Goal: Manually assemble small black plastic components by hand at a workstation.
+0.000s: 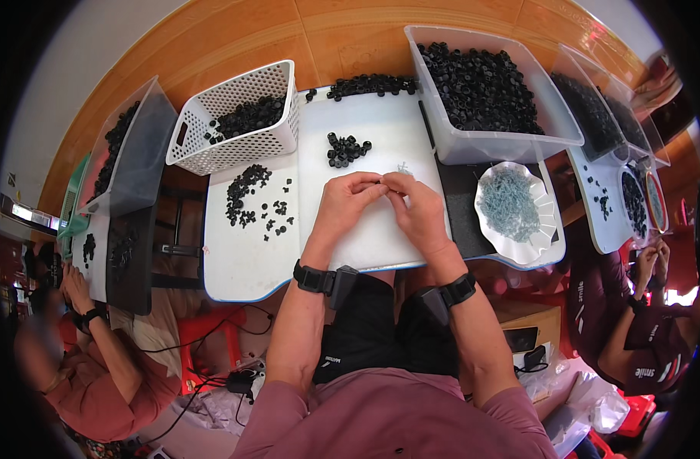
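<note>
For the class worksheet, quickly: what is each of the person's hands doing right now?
Left hand: fingers pinched shut on a small black part.
Right hand: fingers pinched at the same spot; what it holds cannot be told.

A small assembly workshop: bins of black parts (480,84) and co-workers crowd white tables (243,268).

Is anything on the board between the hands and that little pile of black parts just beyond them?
Nothing visible. Bare white board lies between the left hand, the right hand and the small pile of black parts. The white basket stands off to the left.
</note>
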{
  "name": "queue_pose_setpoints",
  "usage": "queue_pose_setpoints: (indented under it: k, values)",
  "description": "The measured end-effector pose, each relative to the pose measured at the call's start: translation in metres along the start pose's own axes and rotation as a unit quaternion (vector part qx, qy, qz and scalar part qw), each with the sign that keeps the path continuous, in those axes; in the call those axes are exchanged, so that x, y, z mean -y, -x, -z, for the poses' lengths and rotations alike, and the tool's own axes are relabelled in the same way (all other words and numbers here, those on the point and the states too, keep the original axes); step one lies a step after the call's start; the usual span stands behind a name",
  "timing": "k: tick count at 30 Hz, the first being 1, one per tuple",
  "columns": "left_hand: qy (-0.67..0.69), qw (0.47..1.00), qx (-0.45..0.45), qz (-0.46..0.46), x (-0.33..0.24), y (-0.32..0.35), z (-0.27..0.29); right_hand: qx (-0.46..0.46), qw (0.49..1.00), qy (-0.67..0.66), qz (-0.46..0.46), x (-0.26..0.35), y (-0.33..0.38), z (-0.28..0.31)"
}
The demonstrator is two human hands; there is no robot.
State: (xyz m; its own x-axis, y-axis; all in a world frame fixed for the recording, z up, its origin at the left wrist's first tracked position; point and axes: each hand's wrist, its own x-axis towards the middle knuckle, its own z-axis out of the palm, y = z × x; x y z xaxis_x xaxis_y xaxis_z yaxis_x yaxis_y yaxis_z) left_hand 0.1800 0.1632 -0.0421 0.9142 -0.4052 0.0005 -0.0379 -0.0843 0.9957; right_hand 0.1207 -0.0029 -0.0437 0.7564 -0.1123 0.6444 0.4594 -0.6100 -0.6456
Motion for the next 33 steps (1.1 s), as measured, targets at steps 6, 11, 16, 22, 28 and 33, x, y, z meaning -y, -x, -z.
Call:
queue_pose_setpoints:
  k: [6,11,16,22,28,33]
  values:
    - [0.036,0.998,-0.043,-0.004,0.002,-0.002,-0.004,-0.102,0.982,-0.055,-0.146,-0.008,-0.005,0.004]
    - [0.059,0.996,-0.067,-0.012,0.001,-0.001,-0.002,-0.134,0.973,0.011,-0.188,-0.012,-0.003,0.003]
    - [0.031,0.997,-0.065,-0.003,-0.002,0.001,-0.002,-0.094,0.979,0.048,-0.174,-0.021,-0.001,0.0]
    - [0.058,0.996,-0.063,-0.007,-0.003,0.002,-0.002,-0.069,0.976,0.073,-0.192,-0.024,-0.001,-0.006]
    - [0.103,0.991,-0.087,-0.018,-0.002,0.002,-0.002,-0.023,0.986,0.091,-0.138,-0.019,-0.002,-0.002]
    - [0.1,0.989,-0.109,-0.027,0.0,0.0,-0.003,-0.053,0.964,0.019,-0.26,-0.011,-0.007,0.002]
